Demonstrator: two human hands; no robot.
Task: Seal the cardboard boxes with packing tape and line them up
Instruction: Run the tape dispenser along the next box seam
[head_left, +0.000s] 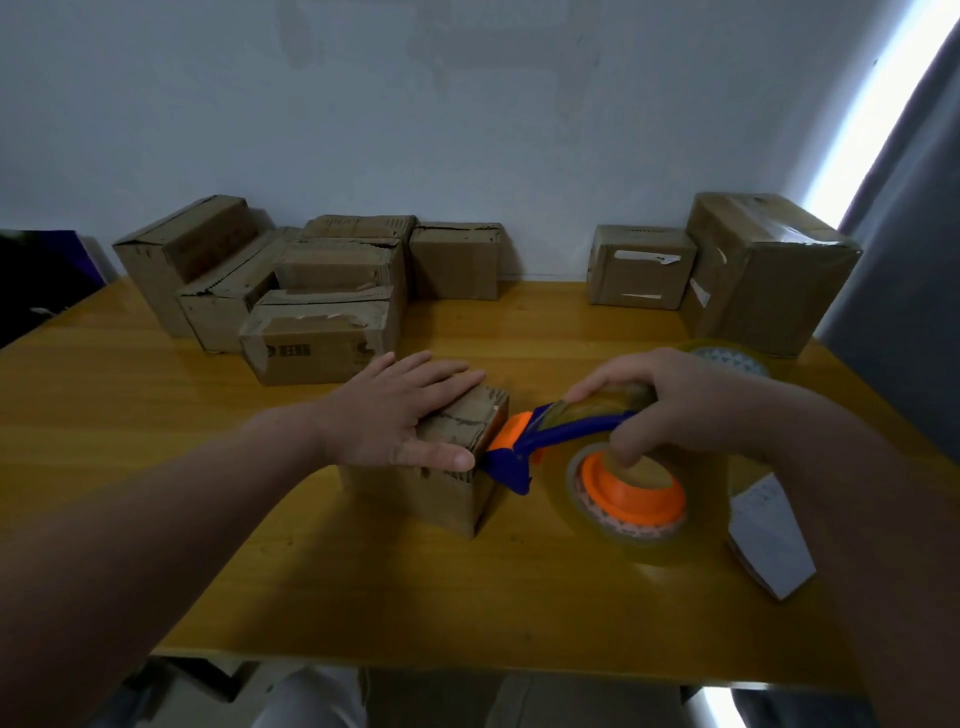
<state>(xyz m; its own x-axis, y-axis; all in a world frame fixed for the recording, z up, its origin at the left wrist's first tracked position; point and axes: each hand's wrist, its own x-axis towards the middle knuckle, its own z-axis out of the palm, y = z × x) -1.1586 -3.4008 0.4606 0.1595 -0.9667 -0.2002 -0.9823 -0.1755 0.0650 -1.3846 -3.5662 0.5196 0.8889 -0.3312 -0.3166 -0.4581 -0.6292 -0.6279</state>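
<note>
A small cardboard box (447, 493) stands on the yellow wooden table (156, 415) in front of me. My left hand (400, 410) lies flat on its top, fingers straight, pressing it down. My right hand (675, 405) grips a blue and orange tape dispenser (550, 441) loaded with a clear tape roll (628, 499). The dispenser's orange nose touches the box's right top edge, and a strip of clear tape runs from it back under my fingers.
Several cardboard boxes (322, 291) are piled at the back left against the wall. Two more boxes (644, 265) (763, 270) stand at the back right. A spare tape roll (727, 356) lies behind my right hand. A white paper piece (769, 535) sits at the right.
</note>
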